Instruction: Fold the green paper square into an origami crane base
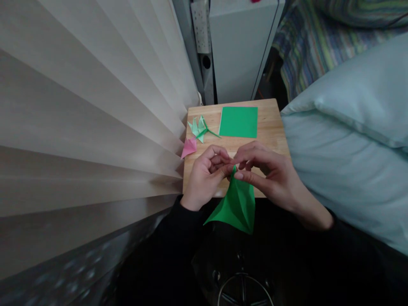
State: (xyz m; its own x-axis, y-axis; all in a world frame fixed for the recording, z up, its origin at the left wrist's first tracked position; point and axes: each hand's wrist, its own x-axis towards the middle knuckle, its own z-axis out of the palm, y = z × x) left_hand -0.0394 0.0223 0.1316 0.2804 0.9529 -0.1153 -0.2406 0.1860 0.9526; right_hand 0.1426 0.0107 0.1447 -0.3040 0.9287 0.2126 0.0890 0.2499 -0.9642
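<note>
My left hand (205, 178) and my right hand (270, 176) meet over the near edge of a small wooden table (274, 127). Both pinch the top point of a folded green paper (237, 206), which hangs down from my fingertips toward my lap in a kite-like shape. Farther back on the table lies a flat green paper square (239, 122). To its left sits a folded pale green paper flower with a green stem (200, 128), and a folded pink paper piece (189, 147) rests at the table's left edge.
Cream vertical blinds (89, 127) fill the left side. A pale blue pillow (347, 144) lies right of the table, with striped bedding (315, 38) behind. A grey cabinet (239, 46) and power strip (200, 25) stand beyond the table.
</note>
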